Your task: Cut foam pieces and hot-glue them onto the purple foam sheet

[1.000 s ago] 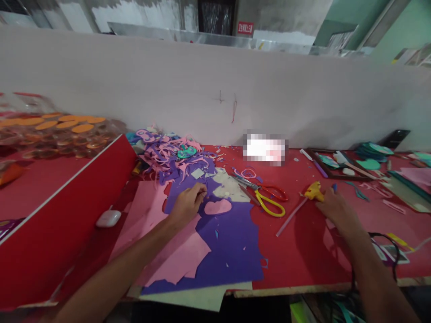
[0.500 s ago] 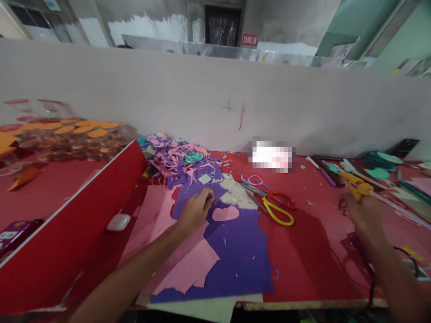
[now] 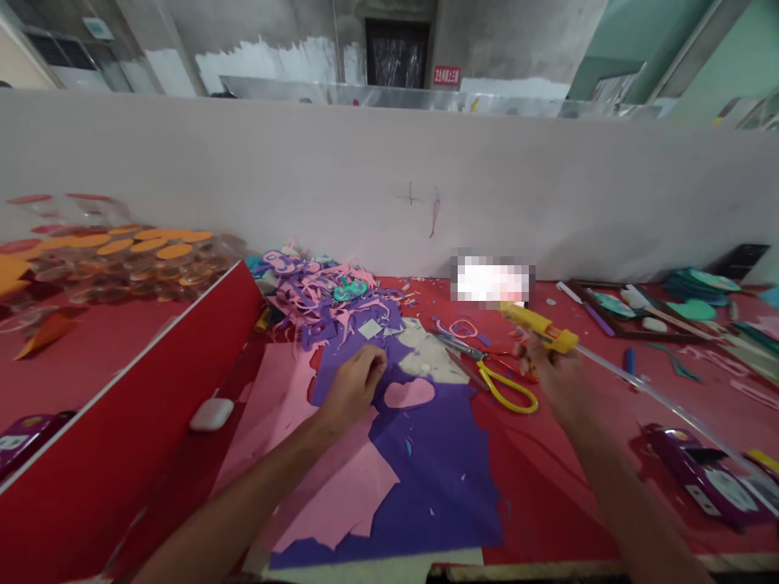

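My right hand (image 3: 544, 369) is wrapped around a yellow glue gun (image 3: 539, 324), holding it above the scissors. A long clear glue stick (image 3: 651, 397) trails from its back end toward the lower right. Over the purple foam sheet (image 3: 438, 462), my left hand (image 3: 360, 377) has its fingers curled together; whatever they hold, if anything, is hidden. Beside it lies a rounded pink foam piece (image 3: 410, 394) on a purple backing. Cut pink foam sheets (image 3: 341, 487) lie under my left forearm. Scissors (image 3: 505, 389) with one yellow and one red handle rest right of the sheets.
Foam scraps (image 3: 329, 284) are heaped at the back left. A red divider (image 3: 152, 414) runs along the left, with a white case (image 3: 212, 414) beside it. A purple toy-car-like object (image 3: 709, 474) is at lower right. A dark tray (image 3: 645, 312) holds tools and cutouts.
My right hand has brought the glue gun leftward from the right side to above the scissors, uncovering the purple object and the tray. My left hand has stayed almost in place.
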